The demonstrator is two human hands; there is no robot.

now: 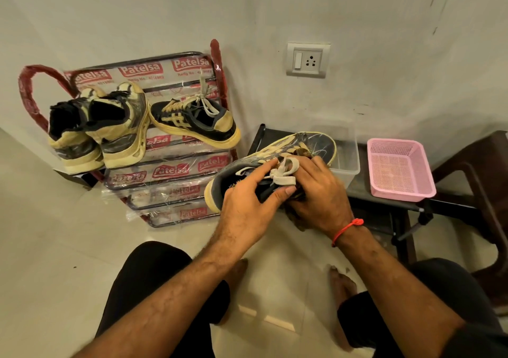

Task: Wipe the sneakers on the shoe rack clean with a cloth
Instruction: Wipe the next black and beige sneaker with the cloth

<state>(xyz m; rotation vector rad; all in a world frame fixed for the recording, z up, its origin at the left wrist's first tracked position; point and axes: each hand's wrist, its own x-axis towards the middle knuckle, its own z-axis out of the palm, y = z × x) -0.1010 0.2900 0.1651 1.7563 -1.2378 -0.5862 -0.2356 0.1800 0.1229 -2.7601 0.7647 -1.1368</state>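
A: While the left hand steadies the sneaker just past the knees, the wiping step looks under way on this one shoe.

B: And the fingers?

A: Left fingers are curled over the collar and laces, thumb low on the near side, so they grip the shoe. The right hand sits at three o'clock from it, fingers bent and close together, pressing a dark cloth against the shoe's side. Only a scrap of cloth shows under the palm.

B: So the sneaker is in the air?

A: Yes, held off the floor, toe pointing to one o'clock, heel toward the left wrist.

B: What comes next?

A: My guess: rubbing along the pale sole edge, then turning the shoe for the far side. That calls for a firm left grip while the right hand moves.

B: Further out?

A: At ten o'clock the rack carries three more sneakers: its mate and a bulkier pair. They appear not yet wiped, though I can't be sure. At two o'clock stands a pink basket.
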